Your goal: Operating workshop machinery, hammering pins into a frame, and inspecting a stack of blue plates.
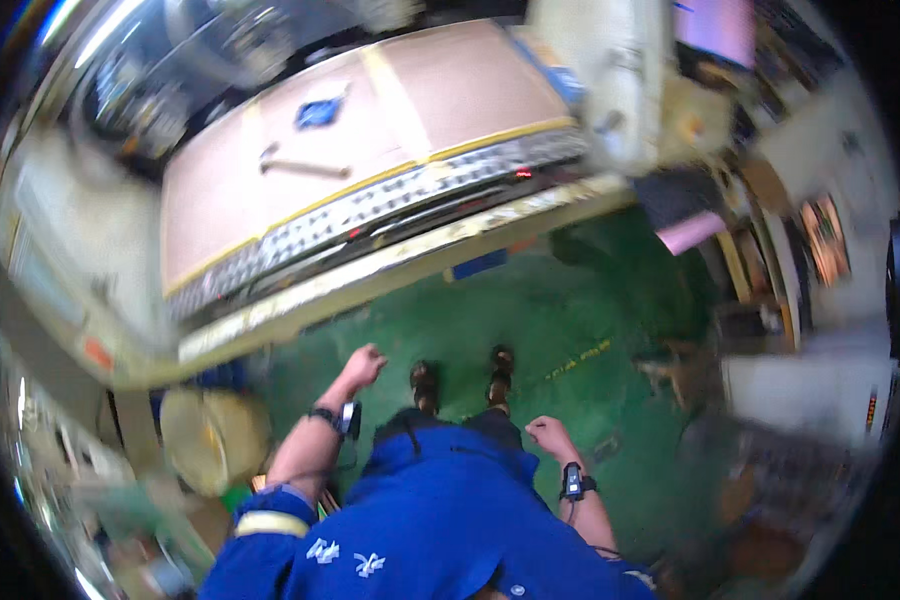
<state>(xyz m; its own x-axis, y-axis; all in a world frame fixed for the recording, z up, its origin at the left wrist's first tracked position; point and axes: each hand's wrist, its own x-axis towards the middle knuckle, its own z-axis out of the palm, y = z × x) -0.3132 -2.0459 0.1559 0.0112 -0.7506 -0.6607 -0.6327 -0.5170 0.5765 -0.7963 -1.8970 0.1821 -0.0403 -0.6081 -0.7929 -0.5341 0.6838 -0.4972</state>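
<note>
My left hand [365,367] hangs over the green floor in front of the machine bed, its fingers curled in and nothing seen in them. Lower down on the right, my right hand [550,436] is also closed beside my leg, apart from any object. A hammer [310,167] with a pale handle lies on a brown board [480,80] that covers the machine bed. Behind the hammer rests a small blue item [318,112], too blurred to name. Neither hand touches the bed.
A pale machine frame [400,260] runs across in front of me, with a perforated metal strip [370,207] along the bed. At lower left stands a round yellowish container [210,440]. Shelving and a pink sheet [692,232] are at the right. Green floor [610,290] surrounds my feet.
</note>
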